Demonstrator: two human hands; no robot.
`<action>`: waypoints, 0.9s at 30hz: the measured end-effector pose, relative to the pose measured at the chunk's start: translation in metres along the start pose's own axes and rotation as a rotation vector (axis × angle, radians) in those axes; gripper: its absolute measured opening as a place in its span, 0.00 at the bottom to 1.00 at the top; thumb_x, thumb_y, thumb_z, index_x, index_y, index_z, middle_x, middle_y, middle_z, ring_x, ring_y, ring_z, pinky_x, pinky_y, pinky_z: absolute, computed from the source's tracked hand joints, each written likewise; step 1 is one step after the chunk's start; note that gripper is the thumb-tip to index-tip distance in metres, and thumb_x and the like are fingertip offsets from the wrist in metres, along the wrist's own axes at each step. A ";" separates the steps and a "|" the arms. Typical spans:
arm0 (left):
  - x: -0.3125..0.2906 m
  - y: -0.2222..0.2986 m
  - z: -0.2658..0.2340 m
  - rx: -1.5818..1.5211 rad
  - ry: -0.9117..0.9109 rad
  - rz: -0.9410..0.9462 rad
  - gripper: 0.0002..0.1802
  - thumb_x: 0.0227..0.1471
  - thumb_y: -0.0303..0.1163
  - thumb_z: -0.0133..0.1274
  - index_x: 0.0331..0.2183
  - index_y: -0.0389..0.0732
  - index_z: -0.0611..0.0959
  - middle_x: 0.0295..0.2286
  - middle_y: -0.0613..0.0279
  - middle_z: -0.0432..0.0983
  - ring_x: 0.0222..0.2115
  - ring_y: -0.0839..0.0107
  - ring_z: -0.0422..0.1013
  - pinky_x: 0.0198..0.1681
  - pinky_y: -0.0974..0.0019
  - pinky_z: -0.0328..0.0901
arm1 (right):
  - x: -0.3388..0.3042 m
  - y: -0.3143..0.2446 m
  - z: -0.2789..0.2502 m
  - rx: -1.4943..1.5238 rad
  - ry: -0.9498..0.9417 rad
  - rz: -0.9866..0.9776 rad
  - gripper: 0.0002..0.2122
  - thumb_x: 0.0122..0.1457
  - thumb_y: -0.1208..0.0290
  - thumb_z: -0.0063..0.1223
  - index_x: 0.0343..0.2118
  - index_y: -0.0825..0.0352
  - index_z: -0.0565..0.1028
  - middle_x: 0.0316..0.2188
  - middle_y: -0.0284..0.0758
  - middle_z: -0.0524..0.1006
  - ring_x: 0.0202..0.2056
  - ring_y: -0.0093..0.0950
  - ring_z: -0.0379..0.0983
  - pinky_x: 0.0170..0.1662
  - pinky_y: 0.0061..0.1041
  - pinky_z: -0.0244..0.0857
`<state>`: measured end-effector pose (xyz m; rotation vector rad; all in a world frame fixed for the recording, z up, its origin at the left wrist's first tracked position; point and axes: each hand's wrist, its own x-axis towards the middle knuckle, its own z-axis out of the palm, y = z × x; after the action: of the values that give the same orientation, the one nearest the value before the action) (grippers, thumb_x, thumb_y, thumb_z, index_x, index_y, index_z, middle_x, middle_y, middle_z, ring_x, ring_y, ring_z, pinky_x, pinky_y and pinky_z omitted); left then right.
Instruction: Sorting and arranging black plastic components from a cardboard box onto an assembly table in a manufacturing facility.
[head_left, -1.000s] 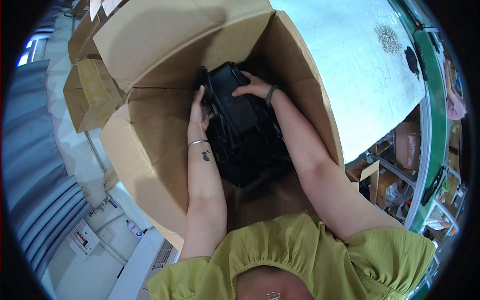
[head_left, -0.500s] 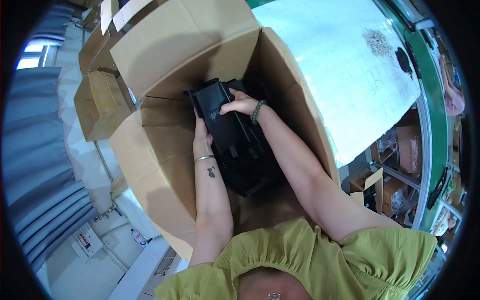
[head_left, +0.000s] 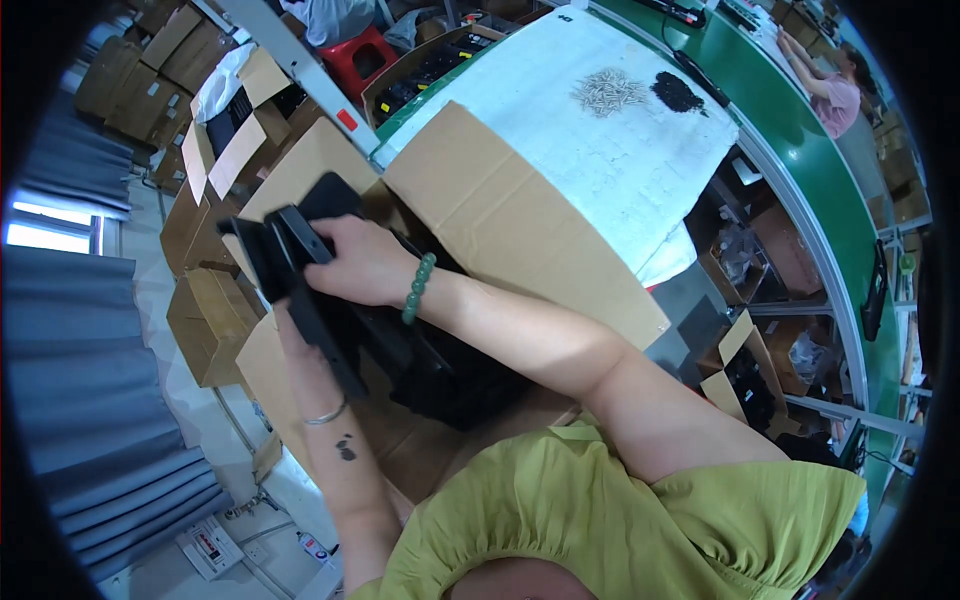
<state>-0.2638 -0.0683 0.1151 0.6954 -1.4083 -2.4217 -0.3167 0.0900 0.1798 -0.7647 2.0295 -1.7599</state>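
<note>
Black plastic, one part (head_left: 320,325): blocky, with long flat bars, tilted, partly blurred; located at the left side of the carton's mouth, between the two hands. Contact with the parts below: cannot be told.

Right hand (head_left: 362,262): bent round a bar of the part, thumb on the near side, fingers on the far side, holding it. Green bead bracelet (head_left: 418,288) at the wrist.

Left hand (head_left: 288,322): against the left side of the part, largely hidden behind it; how wide or narrow its fingers stand cannot be told. Silver bangle (head_left: 325,415) on the forearm.

Brown cardboard, one carton (head_left: 530,225): large, open, flaps spread, directly before the person. Contents: further black parts (head_left: 450,380), just right of the held one.

White sheet (head_left: 520,130), on a table beyond the carton to the right. On it, toward the far right: one heap of pale slim pieces (head_left: 608,92); just right of that, one heap of black bits (head_left: 678,93).

Red stool (head_left: 358,62): far, left of the sheet. Beside it, a box of black items (head_left: 440,62).

Smaller open box (head_left: 212,325): left of the carton. Blue-grey curtain (head_left: 110,370): far left.

Green bench (head_left: 800,180): right. At its far end, a person in pink (head_left: 838,105).
</note>
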 end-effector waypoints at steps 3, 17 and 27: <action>0.045 0.043 0.036 0.112 -0.095 0.090 0.29 0.55 0.52 0.40 0.51 0.41 0.66 0.42 0.58 0.70 0.42 0.66 0.69 0.45 0.62 0.67 | 0.024 -0.028 -0.054 0.064 0.004 -0.039 0.14 0.42 0.65 0.51 0.28 0.71 0.75 0.22 0.44 0.75 0.27 0.33 0.73 0.34 0.27 0.65; 0.169 -0.077 0.326 0.091 -0.212 -0.273 0.36 0.43 0.66 0.46 0.41 0.43 0.76 0.31 0.58 0.76 0.31 0.60 0.73 0.36 0.57 0.69 | 0.159 0.113 -0.302 -0.063 0.326 0.272 0.26 0.36 0.58 0.58 0.33 0.77 0.75 0.34 0.50 0.76 0.36 0.40 0.74 0.40 0.29 0.67; 0.259 -0.214 0.277 0.555 0.169 -0.222 0.62 0.26 0.58 0.64 0.54 0.31 0.53 0.46 0.45 0.63 0.45 0.56 0.65 0.48 0.59 0.61 | 0.143 0.263 -0.325 -0.993 0.039 0.169 0.29 0.44 0.55 0.54 0.45 0.72 0.68 0.51 0.48 0.64 0.52 0.44 0.59 0.54 0.34 0.55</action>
<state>-0.6248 0.1305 -0.0258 1.2025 -2.0402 -2.0482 -0.6647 0.2844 -0.0105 -0.7535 2.8656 -0.5860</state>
